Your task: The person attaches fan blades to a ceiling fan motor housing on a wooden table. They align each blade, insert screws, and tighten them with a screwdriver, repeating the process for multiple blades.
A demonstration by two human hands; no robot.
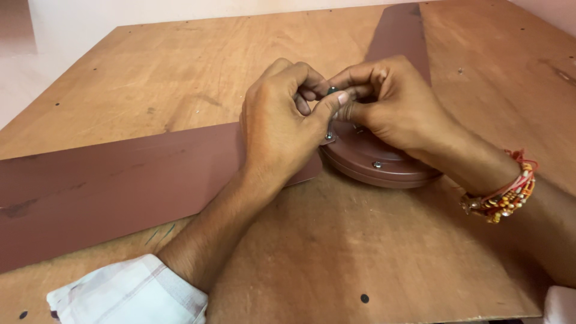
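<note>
- Left hand point(282, 123) and right hand point(390, 102) meet, fingertips pinched narrowly on a small dark metal part point(332, 90); mostly hidden, its kind unclear.
- Part sits above the round brown metal fan hub point(384, 165), half covered by the hands.
- Long brown fan blade point(120, 186) runs left, cut off; second blade point(399, 30) partly hidden.
- All on the plywood table point(330, 252).

A large plywood board point(150, 78) serves as the work surface, its brown face scuffed, stained and dotted with small dark holes. Behind its far edge runs a pale, plain wall point(180, 11), and a light floor point(24, 78) shows at the left, softly and evenly lit.
</note>
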